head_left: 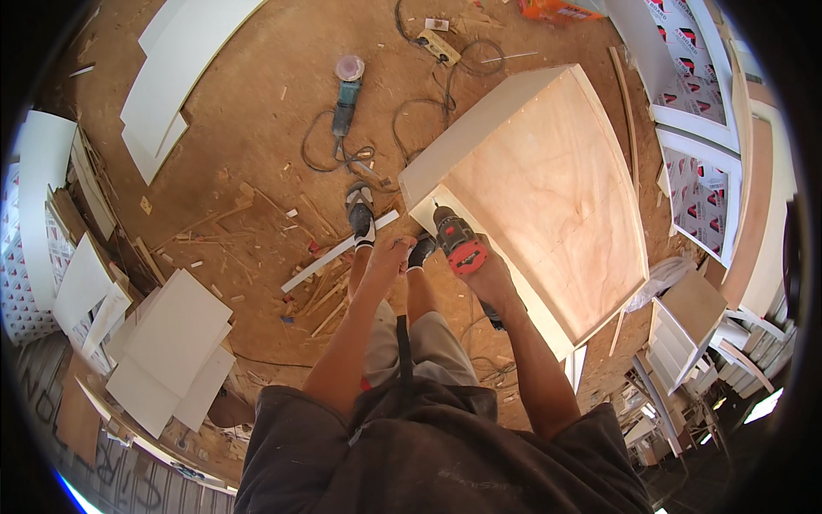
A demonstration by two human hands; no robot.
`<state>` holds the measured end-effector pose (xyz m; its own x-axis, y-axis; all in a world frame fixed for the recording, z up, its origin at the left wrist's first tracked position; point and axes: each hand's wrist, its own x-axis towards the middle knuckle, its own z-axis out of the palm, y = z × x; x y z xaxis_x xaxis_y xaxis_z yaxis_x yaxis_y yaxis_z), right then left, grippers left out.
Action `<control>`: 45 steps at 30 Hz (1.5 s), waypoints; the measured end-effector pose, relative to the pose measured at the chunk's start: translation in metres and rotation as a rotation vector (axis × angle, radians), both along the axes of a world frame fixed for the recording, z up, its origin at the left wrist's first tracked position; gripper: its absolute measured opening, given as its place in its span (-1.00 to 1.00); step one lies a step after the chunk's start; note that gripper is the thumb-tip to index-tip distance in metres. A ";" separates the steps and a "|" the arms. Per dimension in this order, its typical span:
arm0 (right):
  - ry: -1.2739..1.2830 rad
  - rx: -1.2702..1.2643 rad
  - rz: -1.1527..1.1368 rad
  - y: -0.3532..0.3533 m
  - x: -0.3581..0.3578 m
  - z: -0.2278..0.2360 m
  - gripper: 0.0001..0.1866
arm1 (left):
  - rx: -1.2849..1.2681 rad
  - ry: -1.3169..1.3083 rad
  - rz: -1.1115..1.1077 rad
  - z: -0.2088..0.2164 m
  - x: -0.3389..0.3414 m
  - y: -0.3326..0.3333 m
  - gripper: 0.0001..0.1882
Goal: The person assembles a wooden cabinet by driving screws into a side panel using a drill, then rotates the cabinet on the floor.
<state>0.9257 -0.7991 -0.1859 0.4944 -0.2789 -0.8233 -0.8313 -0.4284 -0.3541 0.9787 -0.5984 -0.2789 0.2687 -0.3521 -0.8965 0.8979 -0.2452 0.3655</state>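
Note:
My right hand [494,281] is wrapped around the grip of a dark cordless drill [458,238] with a red ring at its back end. Its bit points away from me, over the pale near-left edge strip of a large wooden box [539,188]; whether the tip touches the wood, I cannot tell. The box lies to my right with a light plywood face upward. Left of the drill, my left hand [392,257] hangs in front of my legs, apart from the box. Its fingers are curled together, and anything inside them is too small or hidden to make out.
An angle grinder [346,107] with a looped cord lies on the dirt floor ahead, near a power strip [438,47]. White boards [193,60] lie far left; pale panels [167,351] are stacked near left. A white strip [338,253] and wood scraps surround my feet. White-framed cabinets [698,184] stand right.

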 end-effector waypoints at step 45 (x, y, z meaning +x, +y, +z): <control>-0.161 -0.153 0.401 0.002 0.002 -0.012 -0.28 | -0.325 -0.142 0.425 0.099 0.011 0.056 -0.75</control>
<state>0.9276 -0.7974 -0.1984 0.7062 -0.1514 -0.6916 -0.5286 -0.7626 -0.3728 0.9896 -0.5422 -0.1799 0.5579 -0.4388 -0.7045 0.8297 0.2732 0.4869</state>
